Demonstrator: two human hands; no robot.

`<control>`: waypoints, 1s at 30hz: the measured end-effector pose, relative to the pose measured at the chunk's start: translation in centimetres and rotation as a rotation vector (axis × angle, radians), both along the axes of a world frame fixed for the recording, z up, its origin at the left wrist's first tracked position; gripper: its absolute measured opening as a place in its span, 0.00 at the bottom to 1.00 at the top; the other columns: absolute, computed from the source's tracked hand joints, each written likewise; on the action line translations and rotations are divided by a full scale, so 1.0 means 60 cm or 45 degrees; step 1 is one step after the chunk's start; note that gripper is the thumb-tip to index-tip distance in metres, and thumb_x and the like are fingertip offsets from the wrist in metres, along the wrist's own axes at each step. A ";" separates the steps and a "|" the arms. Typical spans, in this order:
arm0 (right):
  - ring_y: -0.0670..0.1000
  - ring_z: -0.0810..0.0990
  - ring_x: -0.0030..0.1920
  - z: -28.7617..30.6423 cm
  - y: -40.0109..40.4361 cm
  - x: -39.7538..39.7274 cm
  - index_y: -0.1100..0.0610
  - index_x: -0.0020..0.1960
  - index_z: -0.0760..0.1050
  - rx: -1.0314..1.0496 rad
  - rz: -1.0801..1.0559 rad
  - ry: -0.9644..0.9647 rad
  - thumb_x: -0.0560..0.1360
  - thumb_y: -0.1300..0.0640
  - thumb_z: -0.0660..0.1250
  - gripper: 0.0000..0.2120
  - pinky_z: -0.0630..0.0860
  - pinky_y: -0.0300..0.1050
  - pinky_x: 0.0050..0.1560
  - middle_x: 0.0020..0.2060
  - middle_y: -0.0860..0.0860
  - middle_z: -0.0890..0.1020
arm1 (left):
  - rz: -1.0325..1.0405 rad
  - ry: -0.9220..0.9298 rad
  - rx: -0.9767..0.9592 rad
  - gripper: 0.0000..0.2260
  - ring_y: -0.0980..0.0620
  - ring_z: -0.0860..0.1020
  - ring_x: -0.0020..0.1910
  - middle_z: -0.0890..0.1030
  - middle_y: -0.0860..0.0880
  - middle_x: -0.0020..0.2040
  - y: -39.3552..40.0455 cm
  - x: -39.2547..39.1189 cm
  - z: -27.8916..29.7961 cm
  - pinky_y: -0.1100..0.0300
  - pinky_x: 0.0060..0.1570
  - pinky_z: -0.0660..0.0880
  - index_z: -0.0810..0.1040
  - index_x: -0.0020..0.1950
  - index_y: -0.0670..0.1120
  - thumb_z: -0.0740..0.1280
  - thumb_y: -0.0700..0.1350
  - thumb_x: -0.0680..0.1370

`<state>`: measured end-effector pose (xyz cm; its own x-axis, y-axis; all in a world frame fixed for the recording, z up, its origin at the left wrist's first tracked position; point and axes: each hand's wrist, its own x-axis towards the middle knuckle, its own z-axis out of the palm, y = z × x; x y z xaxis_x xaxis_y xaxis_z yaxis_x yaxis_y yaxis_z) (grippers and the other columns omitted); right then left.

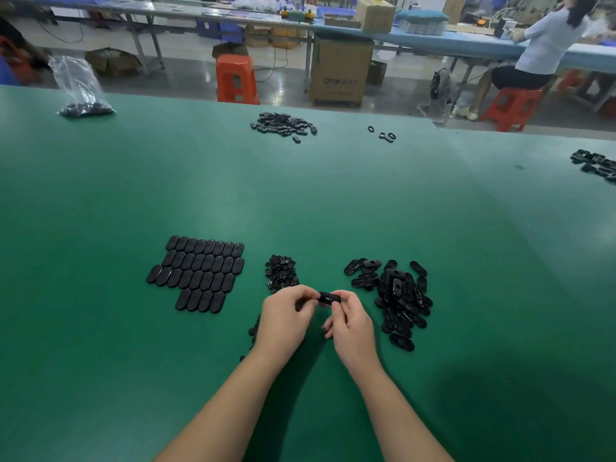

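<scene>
Black plastic piece (329,298) was pinched at both ends between curled fingers of left hand (283,320) and right hand (350,323), above green table (100,328).

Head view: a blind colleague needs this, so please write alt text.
A left hand and a right hand pinch one small black part between them over a green table. Neat rows of black ovals lie to the left, a heap of tiny black pieces ahead, a loose pile of oval shells to the right.
</scene>
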<state>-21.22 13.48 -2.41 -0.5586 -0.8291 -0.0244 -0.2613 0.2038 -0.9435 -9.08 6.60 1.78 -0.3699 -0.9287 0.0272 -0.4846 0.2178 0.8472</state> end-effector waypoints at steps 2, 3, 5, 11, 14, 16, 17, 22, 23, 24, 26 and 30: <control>0.48 0.82 0.34 -0.001 0.000 -0.002 0.43 0.52 0.73 0.004 -0.001 0.021 0.84 0.58 0.60 0.10 0.81 0.50 0.39 0.37 0.48 0.84 | 0.004 -0.016 0.037 0.05 0.66 0.78 0.42 0.82 0.59 0.41 0.006 -0.018 -0.001 0.75 0.41 0.70 0.83 0.48 0.52 0.71 0.42 0.77; 0.48 0.82 0.34 -0.001 0.000 -0.002 0.42 0.52 0.73 0.002 0.002 0.027 0.84 0.58 0.60 0.10 0.82 0.50 0.39 0.37 0.47 0.84 | 0.013 -0.028 0.045 0.04 0.66 0.78 0.42 0.82 0.59 0.41 0.007 -0.023 -0.003 0.76 0.41 0.69 0.82 0.48 0.52 0.70 0.43 0.77; 0.47 0.82 0.34 -0.001 0.000 -0.002 0.42 0.51 0.73 0.004 0.012 0.047 0.84 0.57 0.60 0.10 0.82 0.50 0.38 0.38 0.45 0.84 | 0.018 -0.054 0.044 0.04 0.66 0.77 0.41 0.81 0.59 0.40 0.007 -0.030 -0.004 0.75 0.40 0.69 0.82 0.46 0.52 0.70 0.43 0.77; 0.44 0.81 0.36 0.003 0.000 -0.002 0.41 0.50 0.73 0.013 0.001 0.097 0.83 0.58 0.61 0.11 0.80 0.48 0.40 0.40 0.43 0.83 | 0.015 -0.095 0.014 0.05 0.67 0.77 0.40 0.81 0.60 0.38 0.008 -0.039 -0.003 0.76 0.39 0.69 0.82 0.43 0.52 0.70 0.42 0.77; 0.43 0.81 0.36 0.006 0.001 -0.002 0.41 0.50 0.72 0.024 0.002 0.101 0.84 0.58 0.61 0.12 0.78 0.42 0.38 0.40 0.43 0.83 | 0.018 -0.102 0.019 0.06 0.67 0.77 0.39 0.81 0.60 0.38 0.008 -0.040 -0.001 0.76 0.38 0.69 0.82 0.42 0.53 0.71 0.42 0.76; 0.43 0.81 0.35 0.009 0.002 -0.002 0.42 0.50 0.72 0.021 0.011 0.087 0.84 0.58 0.61 0.11 0.75 0.36 0.34 0.40 0.39 0.83 | 0.027 -0.119 0.025 0.06 0.66 0.77 0.39 0.81 0.59 0.38 0.006 -0.041 0.000 0.75 0.38 0.70 0.81 0.41 0.53 0.71 0.42 0.76; 0.43 0.81 0.34 0.010 0.002 -0.002 0.42 0.50 0.73 0.020 0.014 0.074 0.84 0.59 0.61 0.11 0.75 0.34 0.34 0.40 0.39 0.83 | 0.036 -0.133 0.028 0.06 0.64 0.77 0.39 0.81 0.59 0.38 0.004 -0.042 0.000 0.73 0.38 0.70 0.81 0.41 0.53 0.71 0.43 0.76; 0.46 0.79 0.31 0.010 0.002 -0.005 0.45 0.50 0.75 -0.012 0.012 -0.068 0.83 0.61 0.61 0.12 0.77 0.41 0.33 0.34 0.48 0.83 | 0.061 -0.238 -0.022 0.06 0.58 0.77 0.45 0.79 0.59 0.44 0.000 -0.041 0.004 0.60 0.46 0.74 0.78 0.49 0.54 0.73 0.47 0.76; 0.46 0.79 0.30 0.010 0.002 -0.006 0.46 0.50 0.76 -0.024 0.014 -0.102 0.83 0.61 0.61 0.11 0.76 0.41 0.33 0.33 0.48 0.82 | 0.035 -0.248 -0.026 0.07 0.57 0.77 0.47 0.79 0.59 0.46 -0.001 -0.040 0.003 0.60 0.47 0.73 0.79 0.51 0.54 0.73 0.48 0.76; 0.46 0.78 0.30 0.010 0.002 -0.008 0.47 0.50 0.76 -0.032 0.021 -0.129 0.84 0.61 0.61 0.11 0.76 0.40 0.33 0.31 0.48 0.81 | 0.012 -0.243 -0.013 0.06 0.57 0.78 0.47 0.80 0.59 0.45 -0.003 -0.039 0.004 0.61 0.47 0.73 0.80 0.51 0.53 0.73 0.48 0.76; 0.47 0.77 0.29 0.010 0.001 -0.011 0.47 0.50 0.76 -0.042 0.037 -0.141 0.84 0.61 0.60 0.11 0.75 0.41 0.34 0.30 0.48 0.80 | -0.016 -0.203 0.038 0.03 0.59 0.79 0.42 0.82 0.59 0.40 -0.006 -0.035 0.005 0.67 0.41 0.71 0.82 0.44 0.53 0.74 0.48 0.74; 0.48 0.76 0.29 0.009 0.001 -0.010 0.48 0.49 0.77 -0.063 0.066 -0.108 0.84 0.60 0.61 0.10 0.75 0.44 0.35 0.29 0.49 0.78 | -0.018 -0.103 0.139 0.07 0.64 0.78 0.35 0.82 0.57 0.35 -0.012 -0.028 0.004 0.72 0.34 0.68 0.81 0.37 0.54 0.76 0.47 0.72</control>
<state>-21.81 13.53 -1.90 -0.5127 -0.8581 -0.0282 -0.1891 0.1449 -0.9712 -10.79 5.90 2.04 -0.3798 -0.9192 -0.1041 -0.5499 0.1338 0.8244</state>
